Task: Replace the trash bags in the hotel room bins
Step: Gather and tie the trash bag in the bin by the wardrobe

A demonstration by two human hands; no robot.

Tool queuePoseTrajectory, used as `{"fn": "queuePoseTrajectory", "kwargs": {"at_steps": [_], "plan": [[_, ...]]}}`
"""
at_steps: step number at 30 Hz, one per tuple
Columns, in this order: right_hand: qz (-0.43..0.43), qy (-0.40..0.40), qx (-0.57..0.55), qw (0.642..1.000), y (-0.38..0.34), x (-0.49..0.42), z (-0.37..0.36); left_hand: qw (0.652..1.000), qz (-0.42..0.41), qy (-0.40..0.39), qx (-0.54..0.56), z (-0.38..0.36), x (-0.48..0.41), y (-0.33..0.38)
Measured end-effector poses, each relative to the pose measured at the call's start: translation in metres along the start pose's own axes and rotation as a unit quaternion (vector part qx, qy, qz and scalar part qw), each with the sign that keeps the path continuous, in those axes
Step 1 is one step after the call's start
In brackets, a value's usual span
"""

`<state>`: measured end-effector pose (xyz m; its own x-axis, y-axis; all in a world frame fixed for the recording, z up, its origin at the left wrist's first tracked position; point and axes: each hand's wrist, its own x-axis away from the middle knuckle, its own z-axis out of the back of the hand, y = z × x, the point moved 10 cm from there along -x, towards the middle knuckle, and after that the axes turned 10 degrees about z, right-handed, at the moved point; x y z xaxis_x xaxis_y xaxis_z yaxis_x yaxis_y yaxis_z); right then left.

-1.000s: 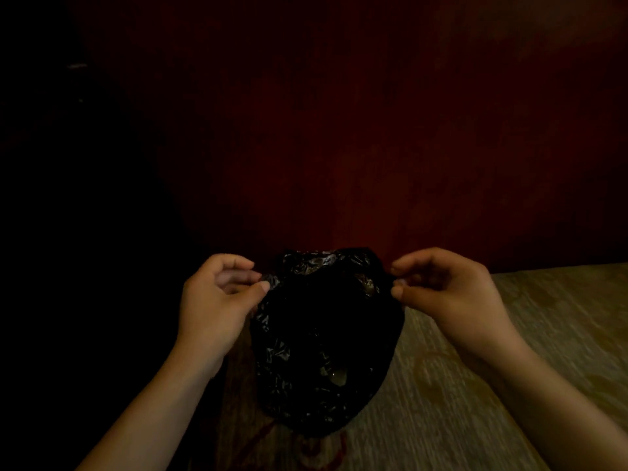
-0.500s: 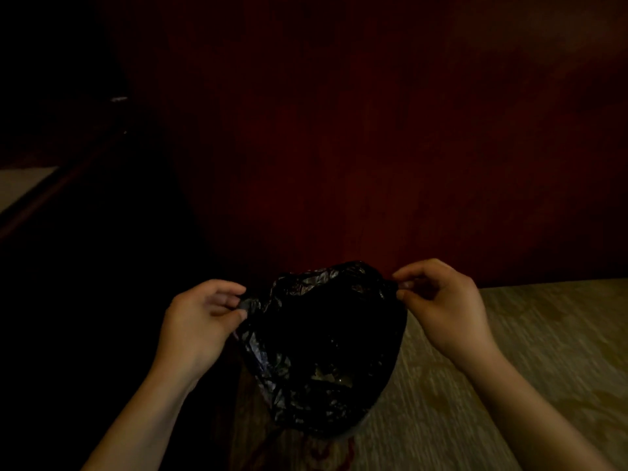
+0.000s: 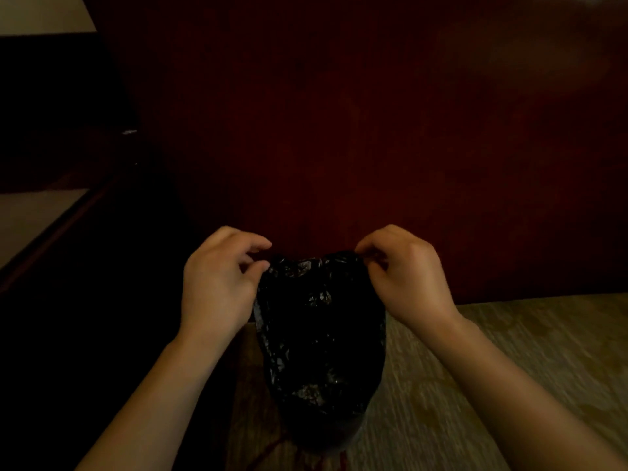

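Dark red wall panel [image 3: 373,130] fills the back, with patterned beige carpet [image 3: 509,368] lower right and a black unlit area on the left. The black trash bag [image 3: 319,334] stands upright on the carpet at centre, against the foot of the panel. A greyish shape at its base may be the bin, too dim to tell.

The left hand [image 3: 221,287] pinches the bag's top left edge between thumb and forefinger, other fingers curled. The right hand [image 3: 407,280] has its fingers [image 3: 365,248] curled down, pinching the top right edge.

Change: half a second ago the hands were wider apart, stretching the mouth open. Now they're closer in at the far edge and the mouth looks narrower.

Likely the top is being gathered, or the far rim seated. Either way the swap isn't finished.

No brands, labels or writing readable.
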<state>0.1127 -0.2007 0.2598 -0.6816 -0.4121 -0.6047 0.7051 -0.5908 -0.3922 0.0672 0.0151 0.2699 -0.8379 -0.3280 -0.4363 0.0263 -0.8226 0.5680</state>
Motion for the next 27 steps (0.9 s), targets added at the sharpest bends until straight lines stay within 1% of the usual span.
{"fn": "queuePoseTrajectory", "kwargs": {"at_steps": [3,5,6,8,11,12,14,16,18,21,24,25,27], "plan": [[0.0,-0.001,0.014,1.0,-0.001,-0.004,0.009,0.999,0.015,-0.026,0.035,0.005,-0.007,0.003],[0.002,0.025,0.004,1.0,-0.004,-0.006,0.016,0.997,0.029,0.005,0.072,0.019,-0.015,0.003],[0.009,0.014,0.004,1.0,-0.004,-0.009,0.013,0.997,0.03,0.005,0.073,0.021,-0.021,0.004],[0.019,-0.034,0.009,0.999,-0.007,-0.01,0.003,0.998,0.031,-0.041,0.046,0.009,-0.021,0.004],[-0.022,0.02,-0.037,0.999,-0.004,-0.018,0.016,0.993,0.051,-0.05,0.093,0.007,-0.023,0.001],[-0.029,0.015,-0.055,0.998,-0.003,-0.022,0.014,0.991,0.058,-0.063,0.103,0.003,-0.026,-0.001],[-0.021,-0.037,-0.059,0.997,-0.013,-0.029,0.003,0.987,0.073,-0.088,0.117,-0.002,-0.026,-0.004],[-0.032,-0.031,-0.083,0.996,-0.016,-0.037,0.002,0.981,0.086,-0.081,0.157,0.0,-0.03,-0.002],[-0.084,-0.04,-0.178,0.98,-0.012,-0.04,-0.009,0.973,0.097,-0.103,0.18,-0.008,-0.03,-0.002],[-0.154,-0.079,-0.318,0.932,-0.015,-0.036,-0.041,0.957,0.117,-0.142,0.223,-0.018,-0.026,0.0],[-0.175,-0.113,-0.372,0.905,-0.02,-0.032,-0.061,0.926,0.131,-0.165,0.313,-0.021,-0.02,0.006],[-0.171,-0.125,-0.381,0.9,-0.023,-0.031,-0.065,0.917,0.128,-0.171,0.335,-0.021,-0.018,0.01],[-0.163,-0.132,-0.374,0.904,-0.027,-0.029,-0.069,0.91,0.123,-0.171,0.357,-0.021,-0.017,0.016]]}}
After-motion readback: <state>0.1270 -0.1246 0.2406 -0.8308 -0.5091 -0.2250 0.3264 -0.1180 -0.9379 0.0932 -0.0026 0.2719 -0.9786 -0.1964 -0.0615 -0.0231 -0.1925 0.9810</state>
